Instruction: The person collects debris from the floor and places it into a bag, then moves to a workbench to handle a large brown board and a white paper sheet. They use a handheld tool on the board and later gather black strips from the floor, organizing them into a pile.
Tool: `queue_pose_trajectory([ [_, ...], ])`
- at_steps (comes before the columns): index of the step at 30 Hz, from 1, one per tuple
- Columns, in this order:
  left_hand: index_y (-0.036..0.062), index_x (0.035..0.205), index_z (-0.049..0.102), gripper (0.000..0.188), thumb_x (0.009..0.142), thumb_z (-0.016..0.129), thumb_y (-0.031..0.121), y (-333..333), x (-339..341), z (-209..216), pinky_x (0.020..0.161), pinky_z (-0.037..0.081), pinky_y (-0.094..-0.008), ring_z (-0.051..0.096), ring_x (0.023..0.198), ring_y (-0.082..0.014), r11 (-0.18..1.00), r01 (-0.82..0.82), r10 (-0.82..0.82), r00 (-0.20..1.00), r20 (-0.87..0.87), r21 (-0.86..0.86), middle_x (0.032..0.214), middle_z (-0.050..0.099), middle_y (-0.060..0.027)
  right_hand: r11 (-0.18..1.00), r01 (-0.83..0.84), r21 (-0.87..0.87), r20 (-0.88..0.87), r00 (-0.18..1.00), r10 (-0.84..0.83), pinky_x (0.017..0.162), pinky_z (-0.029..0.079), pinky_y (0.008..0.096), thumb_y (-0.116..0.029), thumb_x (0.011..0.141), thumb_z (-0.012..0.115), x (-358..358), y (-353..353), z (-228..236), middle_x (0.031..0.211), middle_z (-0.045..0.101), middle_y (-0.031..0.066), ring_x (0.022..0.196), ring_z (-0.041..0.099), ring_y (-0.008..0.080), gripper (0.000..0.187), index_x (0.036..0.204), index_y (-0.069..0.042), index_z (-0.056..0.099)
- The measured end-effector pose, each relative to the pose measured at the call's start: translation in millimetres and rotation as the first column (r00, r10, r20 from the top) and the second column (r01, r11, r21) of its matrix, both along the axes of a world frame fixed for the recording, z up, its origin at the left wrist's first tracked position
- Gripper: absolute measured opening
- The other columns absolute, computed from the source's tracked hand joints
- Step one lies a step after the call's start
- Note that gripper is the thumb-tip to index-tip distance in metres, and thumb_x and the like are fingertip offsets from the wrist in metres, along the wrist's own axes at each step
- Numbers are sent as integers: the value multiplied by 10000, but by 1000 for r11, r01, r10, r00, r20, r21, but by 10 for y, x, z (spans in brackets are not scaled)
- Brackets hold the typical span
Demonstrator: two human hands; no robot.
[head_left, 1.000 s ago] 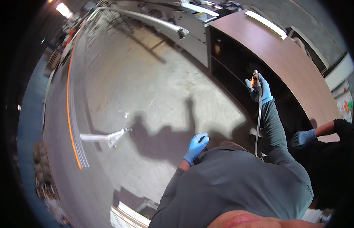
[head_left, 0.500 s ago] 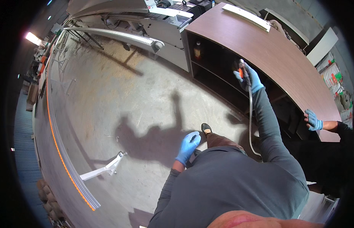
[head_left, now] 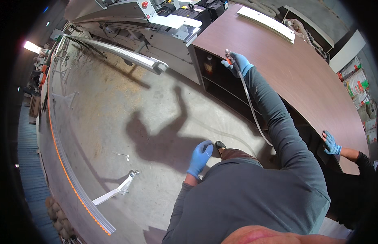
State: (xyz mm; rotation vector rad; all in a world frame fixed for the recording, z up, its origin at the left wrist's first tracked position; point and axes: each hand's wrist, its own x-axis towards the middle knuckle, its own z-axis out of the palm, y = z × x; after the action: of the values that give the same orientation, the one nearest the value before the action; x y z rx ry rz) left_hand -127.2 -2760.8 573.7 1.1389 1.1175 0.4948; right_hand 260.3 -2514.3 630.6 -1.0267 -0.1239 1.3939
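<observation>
I've got my right hand (head_left: 242,65) clamped round the hose-fed gun (head_left: 229,59), bench (head_left: 310,89) beside it; left hand (head_left: 200,157), I can't tell.

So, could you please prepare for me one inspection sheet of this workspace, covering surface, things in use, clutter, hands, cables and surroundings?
Surface: brown cabinet top, a pale strip lying on it.
Things in use: handheld tool with an orange part, beside the cabinet's open front.
Clutter: small pale scrap and yellowish dust on the floor.
Hands: right hand, gloved, grips the tool; left hand, gloved, partly curled, above the floor; whether it holds anything cannot be told.
Cables: grey hose runs from the tool along the right forearm; far end hidden.
Surroundings: co-worker's gloved hand at the cabinet's edge; machine beyond the cabinet; stacked bags at the right.
</observation>
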Motion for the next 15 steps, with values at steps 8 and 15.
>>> queue_pose_trajectory([
  [8, -32, 1303, 633, 405, 977, 670, 206, 209, 220, 106, 959, 526, -315, 657, 1111, -186, 998, -32, 31, 999, -19, -45, 1232, 691, -123, 997, -64, 37, -80, 995, 67, 790, 653, 407, -283, 1061, 543, -306, 547, -40, 1112, 568, 136, 930, 681, 300, 248, 1170, -61, 546],
  [15, -74, 1317, 590, 485, 964, 648, 254, 439, 98, 258, 946, 519, -318, 661, 1072, -208, 999, 14, -16, 999, -45, -48, 1175, 698, -154, 980, -71, 186, -140, 985, 98, 432, 508, 242, -337, 1000, 610, 303, -124, -318, 1015, 683, 223, 658, 682, 270, 336, 1216, -84, 565],
])
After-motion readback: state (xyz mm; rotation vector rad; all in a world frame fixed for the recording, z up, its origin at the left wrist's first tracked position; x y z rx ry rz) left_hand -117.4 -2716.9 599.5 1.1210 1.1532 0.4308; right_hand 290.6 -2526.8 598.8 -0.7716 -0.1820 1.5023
